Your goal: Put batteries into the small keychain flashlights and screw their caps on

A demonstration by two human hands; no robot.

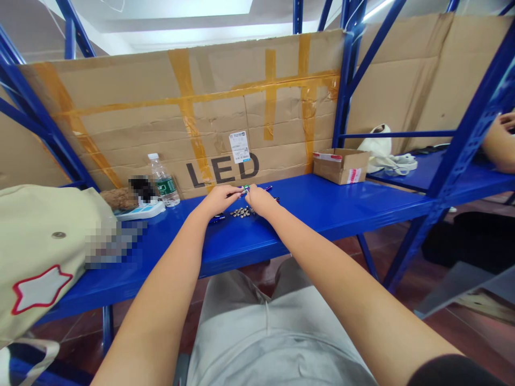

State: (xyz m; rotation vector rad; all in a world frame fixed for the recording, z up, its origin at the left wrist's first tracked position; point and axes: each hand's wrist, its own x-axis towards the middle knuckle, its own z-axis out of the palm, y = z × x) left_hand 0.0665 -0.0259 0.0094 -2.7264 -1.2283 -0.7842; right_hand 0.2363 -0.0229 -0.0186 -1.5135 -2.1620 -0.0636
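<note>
My left hand [220, 199] and my right hand [259, 199] meet above the blue table, fingers closed in pinches. Between their fingertips shows a small green and silvery piece [245, 188]; it is too small and covered to name. Just below the hands lies a loose pile of small shiny metal parts [242, 212]. Beside my left hand is a dark blue pen-like piece [217, 218], partly hidden by the wrist. Another slim blue piece [268, 188] pokes out beyond my right hand.
A water bottle [164, 182] and a white power strip [142, 210] stand back left, near a pale bag [48, 241]. An open cardboard box [341, 165] sits back right. Tall cardboard [161, 128] walls the far edge. Another person's arm [500, 142] shows far right.
</note>
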